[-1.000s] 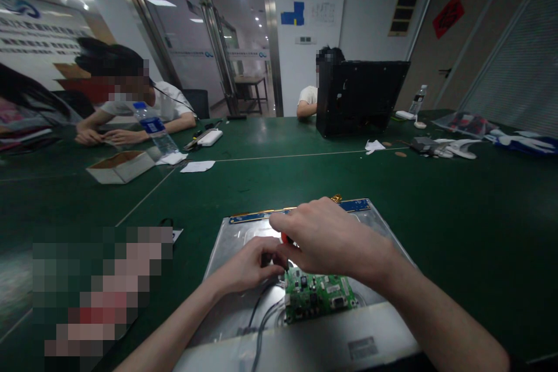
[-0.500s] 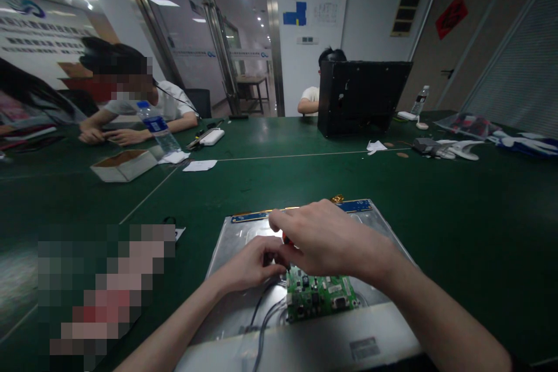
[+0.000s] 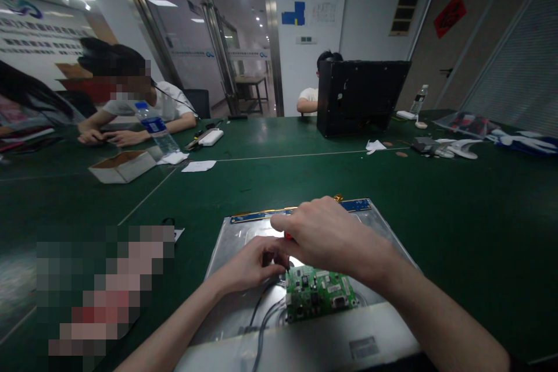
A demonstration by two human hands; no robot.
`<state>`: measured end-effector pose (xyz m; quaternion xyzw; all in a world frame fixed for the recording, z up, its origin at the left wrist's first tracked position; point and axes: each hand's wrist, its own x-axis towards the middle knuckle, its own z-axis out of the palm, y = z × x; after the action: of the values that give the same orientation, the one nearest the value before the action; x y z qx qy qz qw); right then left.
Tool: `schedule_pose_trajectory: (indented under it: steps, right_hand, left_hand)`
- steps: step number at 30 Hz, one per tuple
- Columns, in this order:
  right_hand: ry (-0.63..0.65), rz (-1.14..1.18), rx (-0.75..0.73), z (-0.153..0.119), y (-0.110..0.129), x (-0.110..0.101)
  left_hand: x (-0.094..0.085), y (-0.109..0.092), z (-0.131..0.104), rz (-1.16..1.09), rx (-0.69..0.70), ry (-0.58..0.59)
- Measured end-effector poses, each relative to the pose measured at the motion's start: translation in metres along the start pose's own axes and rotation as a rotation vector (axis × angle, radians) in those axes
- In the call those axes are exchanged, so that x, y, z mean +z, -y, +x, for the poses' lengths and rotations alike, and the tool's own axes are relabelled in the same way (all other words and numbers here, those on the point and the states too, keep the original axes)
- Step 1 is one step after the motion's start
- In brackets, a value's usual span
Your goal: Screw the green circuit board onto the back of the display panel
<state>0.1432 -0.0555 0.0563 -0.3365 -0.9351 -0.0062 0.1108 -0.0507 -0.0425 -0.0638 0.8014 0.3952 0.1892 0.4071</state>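
Observation:
A metal-backed display panel (image 3: 226, 250) lies on the table in front of me, with a green circuit board (image 3: 320, 293) on it. My right hand (image 3: 331, 235) is closed from above over what looks like a red-handled screwdriver (image 3: 288, 235); only a bit of red shows between the fingers. My left hand (image 3: 257, 261) is pinched at the board's upper left corner, just under the right hand. Whatever sits between its fingertips is hidden. Dark cables (image 3: 261, 331) run from the board's left side. Along the panel's far edge is a blue circuit strip (image 3: 355, 205).
On the green table (image 3: 261, 186) are an open white box (image 3: 124, 168), a water bottle (image 3: 159, 131), paper (image 3: 199, 166) and a large black case (image 3: 361, 99). White scraps and a grey item (image 3: 425, 145) lie at right. People sit across the table and to the left.
The right hand has turned slightly over the red handle, and less of the handle shows. My left hand stays at the board's corner. The view has shifted very slightly.

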Motion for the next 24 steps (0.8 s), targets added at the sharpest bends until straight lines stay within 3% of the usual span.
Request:
schedule_pose_trajectory:
  steps: [10, 24]
  right_hand:
    - [0.044, 0.083, -0.072, -0.0046, 0.0016, -0.0062]
    - [-0.006, 0.032, -0.037, -0.0016, 0.0007, -0.0008]
  left_hand:
    - [-0.0008, -0.0005, 0.0017, -0.002, 0.022, 0.034]
    - [0.0000, 0.0015, -0.0001, 0.038, -0.033, -0.024]
